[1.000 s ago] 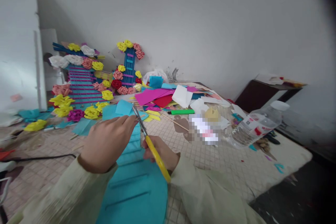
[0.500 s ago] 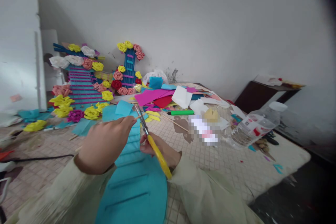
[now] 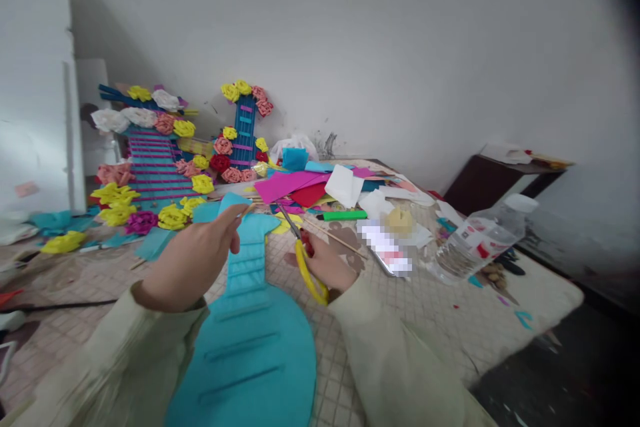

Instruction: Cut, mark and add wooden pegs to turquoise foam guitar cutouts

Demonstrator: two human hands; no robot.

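A blue guitar-shaped piece [image 3: 273, 340] lies flat in the lower middle of the frame, its neck pointing up between the wearer's two hands. From where I stand, its blue covering looks finished, and raised bars cross the body and neck. No flowers sit on it, unlike the two flowered pieces [image 3: 155, 167] at upper left, so I'd judge the decorating is left; how many bars are wanted, I cannot tell.

Just above the neck, the left hand [image 3: 197, 257] pinches a thin stick [image 3: 249, 209] between thumb and finger. Right of the neck, the right hand [image 3: 327, 263] is wrapped around the yellow handle of the scissors [image 3: 291, 221].

Half a second ago the blades met the stick; now they are clear of it, and more of the piece's head shows. Whether the cut went through, I can't say.

Beyond, on the worktop [image 3: 450, 303], are a green marker [image 3: 345, 215], coloured paper [image 3: 295, 183] and, at right, a plastic bottle [image 3: 483, 240].
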